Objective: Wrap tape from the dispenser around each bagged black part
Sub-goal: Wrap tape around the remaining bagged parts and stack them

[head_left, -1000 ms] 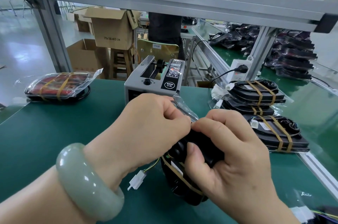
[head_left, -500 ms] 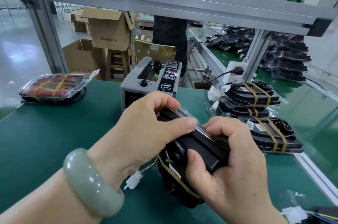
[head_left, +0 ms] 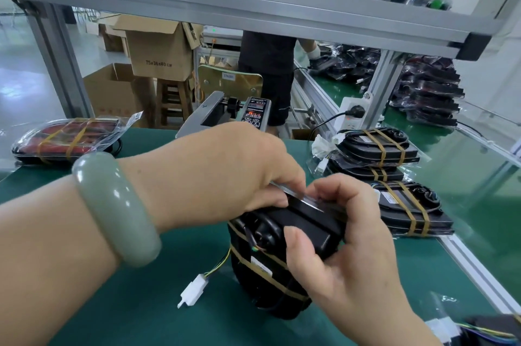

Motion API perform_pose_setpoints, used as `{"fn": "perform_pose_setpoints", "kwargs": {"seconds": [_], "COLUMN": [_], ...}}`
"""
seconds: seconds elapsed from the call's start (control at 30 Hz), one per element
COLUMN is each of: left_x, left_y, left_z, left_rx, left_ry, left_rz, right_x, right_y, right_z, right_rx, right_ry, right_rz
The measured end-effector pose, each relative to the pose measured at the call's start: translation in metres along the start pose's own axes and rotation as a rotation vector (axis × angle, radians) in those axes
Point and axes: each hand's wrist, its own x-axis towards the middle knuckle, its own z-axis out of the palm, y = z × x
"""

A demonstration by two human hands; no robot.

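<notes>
Bagged part [head_left: 307, 228]: black, held upright on edge over the mat [head_left: 141, 303], probably so tape can pass round it. One tan band [head_left: 262, 272] already circles its lower half. Right hand [head_left: 346, 266]: closed on the part, thumb across its face, steadying it. Left hand [head_left: 225, 168]: fingers pinched at the top edge, seemingly pressing down bag film or clear tape; which one is unclear. White connector [head_left: 193, 292]: trails loose on its wires. Dispenser [head_left: 225, 115]: just behind the hands, within reach. Banded parts [head_left: 394, 176]: stacked to the right, apart from pending work.
</notes>
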Motion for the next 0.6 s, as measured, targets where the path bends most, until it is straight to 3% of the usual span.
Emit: {"fn": "perform_pose_setpoints", "kwargs": {"seconds": [0.13,0.2,0.27,0.37,0.47,0.6], "left_x": [-0.007,-0.017,-0.027,-0.044,-0.064,-0.08], "left_y": [-0.007,-0.014,-0.025,-0.043,-0.057,-0.058], "left_z": [0.001,0.001,0.004,0.013,0.036,0.075], "left_rx": [0.072,0.027,-0.013,-0.165,-0.372,-0.488], "left_ry": [0.004,0.04,0.053,0.115,0.104,0.187], "left_rz": [0.026,0.007,-0.034,-0.153,-0.34,-0.468], "right_x": [-0.015,-0.024,-0.03,-0.025,-0.012,0.009], "right_y": [0.018,0.027,0.035,0.034,0.023,0.009], "right_z": [-0.002,0.0,0.003,0.002,-0.007,-0.018], "right_rx": [0.267,0.31,0.316,0.242,0.137,-0.263], "right_ry": [-0.11,-0.329,-0.464,-0.422,-0.497,-0.585], "right_rz": [0.173,0.337,0.379,0.367,0.348,0.221]}}
